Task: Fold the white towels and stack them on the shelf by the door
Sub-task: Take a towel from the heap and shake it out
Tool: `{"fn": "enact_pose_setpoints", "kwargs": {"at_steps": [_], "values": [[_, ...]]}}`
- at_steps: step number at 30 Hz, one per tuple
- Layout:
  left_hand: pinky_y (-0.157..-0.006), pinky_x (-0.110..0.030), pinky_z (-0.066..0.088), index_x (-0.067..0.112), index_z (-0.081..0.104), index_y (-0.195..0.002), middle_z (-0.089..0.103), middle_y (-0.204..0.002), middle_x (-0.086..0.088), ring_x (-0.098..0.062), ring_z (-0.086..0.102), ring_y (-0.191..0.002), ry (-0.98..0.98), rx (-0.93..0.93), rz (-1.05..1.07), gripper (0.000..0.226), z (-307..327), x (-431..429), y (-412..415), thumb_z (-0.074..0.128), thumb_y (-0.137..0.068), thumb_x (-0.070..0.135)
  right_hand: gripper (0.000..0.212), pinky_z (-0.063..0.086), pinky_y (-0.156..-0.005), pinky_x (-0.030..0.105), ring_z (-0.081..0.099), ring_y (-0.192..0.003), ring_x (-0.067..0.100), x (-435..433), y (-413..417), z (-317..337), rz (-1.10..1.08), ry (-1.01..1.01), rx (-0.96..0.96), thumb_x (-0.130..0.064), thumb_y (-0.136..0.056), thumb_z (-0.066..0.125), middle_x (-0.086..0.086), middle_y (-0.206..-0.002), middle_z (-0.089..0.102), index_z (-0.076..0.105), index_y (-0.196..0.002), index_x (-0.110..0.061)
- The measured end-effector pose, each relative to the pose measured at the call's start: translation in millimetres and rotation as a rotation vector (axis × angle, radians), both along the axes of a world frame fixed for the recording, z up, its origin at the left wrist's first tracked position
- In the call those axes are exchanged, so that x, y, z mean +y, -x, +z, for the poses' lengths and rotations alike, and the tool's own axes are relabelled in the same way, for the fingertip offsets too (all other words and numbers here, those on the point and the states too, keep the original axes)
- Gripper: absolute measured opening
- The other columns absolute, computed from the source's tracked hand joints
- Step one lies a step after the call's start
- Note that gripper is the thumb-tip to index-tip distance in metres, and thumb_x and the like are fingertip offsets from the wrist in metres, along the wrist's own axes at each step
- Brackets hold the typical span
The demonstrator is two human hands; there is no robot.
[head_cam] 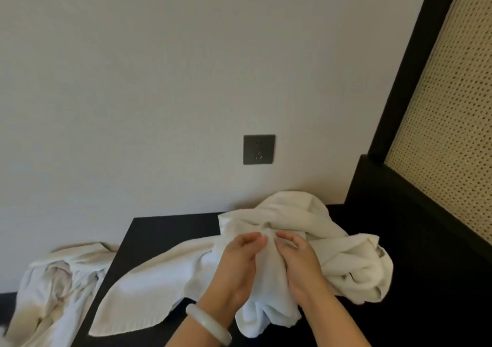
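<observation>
Straight below the wall socket [259,149], your left hand [239,264] and right hand [300,261] meet on the white towel [269,288]. Both sets of fingers are curled in, pinching a gathered bunch of the cloth between thumb and fingertips, and the hands almost touch each other. The rest of that towel lies crumpled on the dark tabletop [165,229] under the socket, with one length trailing down and left of it and a heap [346,261] down and right of it. I cannot tell whether that heap is the same towel or another. A second towel [61,288] hangs rumpled far down and left of the socket, off the tabletop's edge. Expect thick terry: soft, limp and light enough for two hands, but bulky. It will not slip, yet it sags and drags wherever it is unsupported. A pinch in the middle of a bunch gives you no straight edge, so the better hold is probably on two corners of one hem, hands spread apart, letting the cloth hang flat. The shelf by the door does not show.
</observation>
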State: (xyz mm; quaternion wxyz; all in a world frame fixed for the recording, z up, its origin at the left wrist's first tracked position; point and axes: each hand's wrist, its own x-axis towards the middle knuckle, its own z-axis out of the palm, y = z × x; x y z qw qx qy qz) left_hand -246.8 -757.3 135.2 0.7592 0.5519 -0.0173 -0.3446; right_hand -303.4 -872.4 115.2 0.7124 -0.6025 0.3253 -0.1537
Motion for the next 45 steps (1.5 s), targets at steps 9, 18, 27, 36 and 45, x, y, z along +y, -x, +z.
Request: {"fn": "enact_pose_setpoints", "kwargs": {"at_steps": [9, 18, 27, 36, 45], "values": [[-0.087, -0.052, 0.056, 0.006, 0.067, -0.099, 0.071, -0.099, -0.017, -0.036, 0.067, -0.099, -0.379, -0.185, 0.035, 0.027, -9.3, 12.1, -2.1, 0.078, -0.083, 0.025, 0.021, 0.051, -0.099, 0.052, 0.069, -0.105, 0.035, -3.0, 28.5, 3.8, 0.323, -0.149, 0.008, -0.003, -0.093, 0.060, 0.023, -0.109, 0.071, 0.068, -0.112, 0.004], [-0.066, -0.038, 0.059, 0.000, 0.066, -0.109, 0.070, -0.093, -0.014, -0.028, 0.069, -0.077, -0.163, 0.090, -0.126, 0.027, 2.2, 6.0, 16.7, 0.058, -0.098, 0.023, 0.022, 0.048, -0.076, 0.007, 0.065, -0.090, -0.005, -8.6, 64.9, 65.2, -0.152, 0.579, -0.342, -0.014, -0.092, 0.065, -0.022, -0.090, 0.072, 0.072, -0.087, -0.034], [-0.063, -0.046, 0.061, -0.012, 0.054, -0.123, 0.065, -0.113, -0.034, -0.041, 0.070, -0.091, 0.130, 0.503, -0.041, 0.034, 4.8, 6.6, 28.1, 0.048, -0.101, 0.014, 0.040, 0.053, -0.075, 0.014, 0.070, -0.088, 0.001, 13.0, 84.9, 20.0, 0.106, 0.325, -0.100, -0.003, -0.085, 0.071, -0.016, -0.090, 0.075, 0.077, -0.079, -0.042], [-0.059, -0.057, 0.058, -0.009, 0.055, -0.116, 0.066, -0.107, -0.034, -0.043, 0.071, -0.084, 0.247, 0.662, -0.159, 0.026, 6.8, 18.1, 25.0, 0.046, -0.100, 0.009, 0.037, 0.040, -0.088, 0.005, 0.053, -0.111, -0.012, 34.0, 118.8, 49.7, 0.314, 0.634, 0.200, -0.028, -0.082, 0.078, -0.033, -0.115, 0.059, 0.059, -0.108, -0.046], [-0.059, -0.024, 0.053, 0.009, 0.044, -0.110, 0.057, -0.099, -0.007, -0.019, 0.060, -0.075, -0.443, -0.369, -0.373, 0.034, -22.5, 27.0, 26.0, 0.068, -0.087, 0.008, 0.028, 0.044, -0.082, 0.005, 0.064, -0.097, -0.004, 55.9, 139.2, 34.0, -0.189, 0.748, 0.124, -0.005, -0.083, 0.071, -0.024, -0.096, 0.069, 0.074, -0.088, -0.032]]}}
